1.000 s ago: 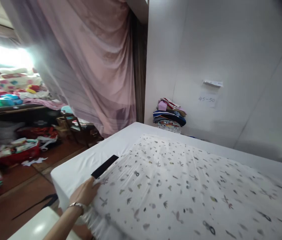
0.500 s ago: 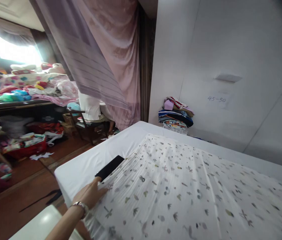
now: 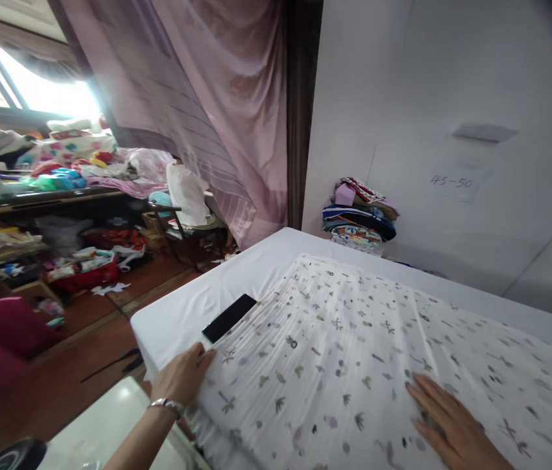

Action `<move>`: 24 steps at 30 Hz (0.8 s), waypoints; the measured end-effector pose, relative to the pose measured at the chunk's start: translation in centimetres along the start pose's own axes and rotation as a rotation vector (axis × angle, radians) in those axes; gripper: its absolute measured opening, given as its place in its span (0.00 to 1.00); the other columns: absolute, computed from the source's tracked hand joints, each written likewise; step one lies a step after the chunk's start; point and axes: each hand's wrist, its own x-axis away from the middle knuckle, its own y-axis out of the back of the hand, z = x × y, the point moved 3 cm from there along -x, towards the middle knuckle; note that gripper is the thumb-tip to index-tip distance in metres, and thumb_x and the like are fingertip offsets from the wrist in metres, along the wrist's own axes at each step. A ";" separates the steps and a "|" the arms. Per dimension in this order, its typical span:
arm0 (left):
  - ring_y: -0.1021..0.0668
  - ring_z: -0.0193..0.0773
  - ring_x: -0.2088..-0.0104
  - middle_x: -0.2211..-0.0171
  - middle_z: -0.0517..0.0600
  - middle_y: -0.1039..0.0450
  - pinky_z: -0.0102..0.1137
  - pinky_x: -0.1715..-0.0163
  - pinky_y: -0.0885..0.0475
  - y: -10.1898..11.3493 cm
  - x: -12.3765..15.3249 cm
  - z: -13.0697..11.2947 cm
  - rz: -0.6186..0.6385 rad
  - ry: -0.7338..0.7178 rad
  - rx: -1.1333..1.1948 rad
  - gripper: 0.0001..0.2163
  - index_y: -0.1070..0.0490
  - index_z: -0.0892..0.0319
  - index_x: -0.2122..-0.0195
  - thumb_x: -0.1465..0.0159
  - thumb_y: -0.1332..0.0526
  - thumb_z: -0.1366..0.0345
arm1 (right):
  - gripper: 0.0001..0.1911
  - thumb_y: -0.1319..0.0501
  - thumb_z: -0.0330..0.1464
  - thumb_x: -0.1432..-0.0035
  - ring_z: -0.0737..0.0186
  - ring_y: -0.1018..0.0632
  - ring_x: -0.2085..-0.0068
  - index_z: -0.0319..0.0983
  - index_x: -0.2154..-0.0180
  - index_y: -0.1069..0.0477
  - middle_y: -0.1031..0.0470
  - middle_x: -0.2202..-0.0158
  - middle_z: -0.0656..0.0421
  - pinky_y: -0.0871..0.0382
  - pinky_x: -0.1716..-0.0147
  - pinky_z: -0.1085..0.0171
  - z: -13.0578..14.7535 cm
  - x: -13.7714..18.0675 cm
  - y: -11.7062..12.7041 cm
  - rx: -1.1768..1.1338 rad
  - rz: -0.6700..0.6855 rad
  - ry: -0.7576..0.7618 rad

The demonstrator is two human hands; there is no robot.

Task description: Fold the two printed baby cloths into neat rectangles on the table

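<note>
A white cloth (image 3: 325, 352) printed with small plants and other motifs is spread over the table, its left edge slightly gathered. My left hand (image 3: 183, 375), with a metal watch or bracelet on the wrist, is at that edge near the front corner. Its fingers appear closed on the cloth, though their tips are partly hidden. My right hand (image 3: 447, 418) lies on the cloth's surface at the lower right, fingers stretched out and a little apart. Just beyond my left hand, a flat black phone-like slab (image 3: 230, 318) rests on the table beside the cloth's edge.
Under the cloth is a white-covered table (image 3: 173, 313). Folded textiles (image 3: 360, 212) are stacked behind it, by a pale wall. A pale stool-like surface (image 3: 104, 424) stands at the lower left. Beyond the pink curtain (image 3: 237, 98), a seated person (image 3: 188, 196) is near cluttered shelves.
My right hand has come into view and now lies on the cloth. My left hand stays at the cloth's left edge, slightly farther from the black slab. The view has turned slightly left.
</note>
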 end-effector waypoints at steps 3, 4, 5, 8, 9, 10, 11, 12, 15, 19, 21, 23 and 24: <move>0.24 0.47 0.66 0.69 0.53 0.26 0.34 0.71 0.38 0.0 -0.7 0.2 0.036 -0.022 -0.053 0.18 0.37 0.56 0.72 0.38 0.58 0.51 | 0.27 0.52 0.46 0.41 0.51 0.46 0.39 0.55 0.40 0.52 0.55 0.37 0.68 0.45 0.43 0.49 1.1 -0.7 -0.4 0.037 0.158 0.035; 0.24 0.46 0.66 0.69 0.53 0.26 0.34 0.71 0.38 0.1 -1.1 0.1 0.044 -0.031 -0.067 0.17 0.36 0.56 0.72 0.38 0.58 0.52 | 0.28 0.52 0.46 0.41 0.51 0.47 0.39 0.55 0.40 0.53 0.56 0.37 0.68 0.46 0.43 0.49 1.1 -0.7 -0.3 0.042 0.177 0.026; 0.24 0.46 0.66 0.68 0.53 0.26 0.34 0.71 0.38 0.4 -1.4 -0.1 0.046 -0.041 -0.083 0.17 0.36 0.56 0.72 0.38 0.57 0.52 | 0.28 0.52 0.46 0.41 0.51 0.47 0.39 0.55 0.40 0.53 0.56 0.37 0.68 0.45 0.43 0.49 1.0 -0.6 -0.3 0.043 0.182 0.017; 0.25 0.44 0.64 0.65 0.54 0.27 0.33 0.69 0.37 1.4 -2.4 -1.7 -0.002 -0.104 -0.127 0.14 0.34 0.57 0.71 0.38 0.54 0.55 | 0.28 0.50 0.46 0.42 0.50 0.45 0.40 0.55 0.40 0.53 0.55 0.38 0.68 0.43 0.44 0.49 0.6 -0.3 -0.3 0.048 0.168 0.022; 0.25 0.44 0.63 0.64 0.53 0.27 0.33 0.69 0.37 1.8 -2.8 -2.6 -0.020 -0.139 -0.128 0.14 0.34 0.57 0.71 0.38 0.53 0.56 | 0.29 0.50 0.46 0.42 0.49 0.45 0.40 0.56 0.40 0.53 0.55 0.38 0.67 0.42 0.45 0.48 0.5 -0.2 -0.4 0.052 0.157 0.030; 0.25 0.42 0.63 0.64 0.52 0.27 0.32 0.69 0.37 2.1 -3.2 -3.7 -0.035 -0.184 -0.116 0.14 0.33 0.57 0.70 0.38 0.53 0.56 | 0.29 0.49 0.46 0.43 0.49 0.44 0.40 0.56 0.40 0.54 0.54 0.38 0.67 0.41 0.45 0.48 0.3 -0.2 -0.5 0.055 0.148 0.039; 0.25 0.41 0.64 0.64 0.51 0.27 0.31 0.69 0.37 2.3 -3.6 -4.9 -0.036 -0.226 -0.092 0.14 0.33 0.56 0.70 0.38 0.53 0.56 | 0.30 0.49 0.46 0.43 0.49 0.44 0.40 0.56 0.40 0.54 0.54 0.38 0.67 0.41 0.46 0.47 0.2 -0.1 -0.6 0.057 0.138 0.046; 0.25 0.40 0.64 0.65 0.50 0.27 0.31 0.69 0.37 2.4 -4.2 -6.3 -0.036 -0.274 -0.066 0.14 0.33 0.56 0.70 0.38 0.53 0.56 | 0.30 0.48 0.45 0.43 0.49 0.43 0.41 0.56 0.40 0.54 0.54 0.38 0.67 0.41 0.46 0.47 0.1 -0.1 -0.7 0.057 0.132 0.050; 0.25 0.39 0.62 0.63 0.51 0.27 0.31 0.66 0.36 2.0 -6.7 -10.4 -0.056 -0.386 -0.022 0.12 0.31 0.55 0.66 0.39 0.51 0.57 | 0.30 0.48 0.46 0.44 0.49 0.42 0.41 0.57 0.40 0.53 0.53 0.38 0.68 0.40 0.46 0.48 -0.3 0.0 -1.1 0.052 0.117 0.048; 0.26 0.44 0.58 0.58 0.55 0.29 0.34 0.62 0.35 0.4 -10.6 -14.0 -0.053 -0.386 -0.040 0.14 0.31 0.58 0.61 0.40 0.50 0.57 | 0.30 0.47 0.45 0.44 0.48 0.43 0.41 0.59 0.41 0.54 0.52 0.39 0.69 0.38 0.47 0.48 -0.9 0.2 -1.6 0.066 0.128 0.028; 0.26 0.46 0.57 0.57 0.57 0.28 0.36 0.62 0.34 -0.3 -12.2 -14.8 -0.026 -0.337 -0.042 0.14 0.31 0.59 0.61 0.42 0.47 0.57 | 0.30 0.47 0.45 0.44 0.48 0.42 0.41 0.60 0.41 0.53 0.51 0.39 0.70 0.37 0.48 0.49 -1.0 0.2 -1.7 0.059 0.119 0.020; 0.26 0.47 0.58 0.59 0.57 0.27 0.35 0.63 0.34 -0.8 -13.1 -15.1 -0.007 -0.316 -0.036 0.13 0.30 0.60 0.63 0.44 0.45 0.58 | 0.29 0.46 0.45 0.45 0.47 0.42 0.41 0.59 0.41 0.51 0.51 0.39 0.69 0.37 0.48 0.49 -0.8 -0.3 -1.5 0.044 0.091 0.023; 0.25 0.46 0.59 0.60 0.57 0.27 0.34 0.64 0.33 -0.9 -13.4 -15.2 -0.003 -0.318 -0.031 0.12 0.30 0.59 0.63 0.44 0.45 0.60 | 0.29 0.46 0.44 0.45 0.47 0.42 0.41 0.58 0.41 0.50 0.51 0.39 0.68 0.37 0.48 0.48 -0.5 -0.7 -1.2 0.037 0.075 0.033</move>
